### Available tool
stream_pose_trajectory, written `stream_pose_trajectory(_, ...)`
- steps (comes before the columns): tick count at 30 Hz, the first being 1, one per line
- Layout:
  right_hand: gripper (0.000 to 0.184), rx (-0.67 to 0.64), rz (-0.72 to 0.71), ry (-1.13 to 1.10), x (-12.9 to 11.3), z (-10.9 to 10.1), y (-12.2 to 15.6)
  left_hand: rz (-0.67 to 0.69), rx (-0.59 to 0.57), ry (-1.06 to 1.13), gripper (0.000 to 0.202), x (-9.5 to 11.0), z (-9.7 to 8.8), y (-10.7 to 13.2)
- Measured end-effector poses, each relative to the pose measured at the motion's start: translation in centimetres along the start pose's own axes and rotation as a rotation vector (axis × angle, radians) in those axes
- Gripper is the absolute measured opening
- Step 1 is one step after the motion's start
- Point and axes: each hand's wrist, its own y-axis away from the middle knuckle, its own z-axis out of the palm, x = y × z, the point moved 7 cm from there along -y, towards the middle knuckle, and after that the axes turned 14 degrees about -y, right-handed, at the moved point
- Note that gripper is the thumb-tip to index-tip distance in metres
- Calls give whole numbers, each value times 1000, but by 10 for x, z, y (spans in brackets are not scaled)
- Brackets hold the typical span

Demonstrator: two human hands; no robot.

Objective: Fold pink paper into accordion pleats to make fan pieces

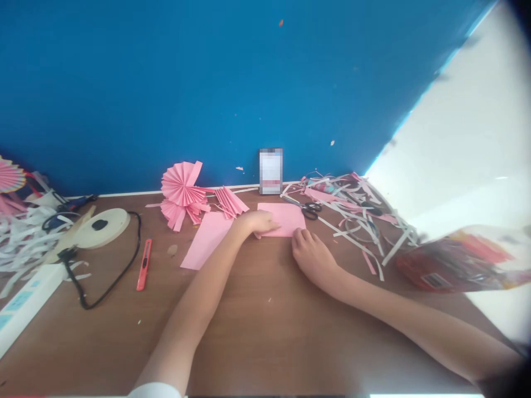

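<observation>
A rectangular sheet of pink paper (286, 215) lies on the table in the middle of the head view. My left hand (258, 222) is at its left side, index finger over the sheet and thumb by the near edge, gripping the paper there. At the near right corner is my right hand (312, 253), its fingers curled closed on the paper's edge; the fingertips are partly hidden. Another pink sheet (211, 237) rests to the left, partly under my left forearm. Behind it stand a pink pleated paper fan (182, 185) and a smaller pleated piece (230, 202).
Scissors (311, 210) lie just behind the sheet, near a heap of paper strips (357, 204). A phone (271, 172) leans on the blue wall. Leftward are a red cutter (144, 265), a tape roll (112, 229), a black cable (120, 282) and a power strip (31, 298). A plastic bag (448, 262) sits right.
</observation>
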Motion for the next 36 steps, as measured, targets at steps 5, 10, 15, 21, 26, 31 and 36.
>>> stream_pose_trajectory(5,27,6,-13,17,-1,-3,0,-54,43,-73,34,6,0,-2)
stream_pose_trajectory(10,24,-21,0,-35,6,-1,-2,13,-19,83,30,-11,8,-8)
stream_pose_trajectory(15,18,-22,-58,-95,16,4,-10,85,-77,148,33,-30,11,-8)
stream_pose_trajectory(21,13,58,-151,-103,28,4,-20,106,-36,62,35,-34,6,-7)
stream_pose_trajectory(26,13,73,-198,-60,23,5,-18,35,-36,105,37,-40,6,-6)
stream_pose_trajectory(31,12,72,-196,-53,20,5,-18,140,-178,331,36,-39,12,2)
stream_pose_trajectory(36,13,66,-210,-70,18,6,-17,142,-197,297,38,-41,10,6)
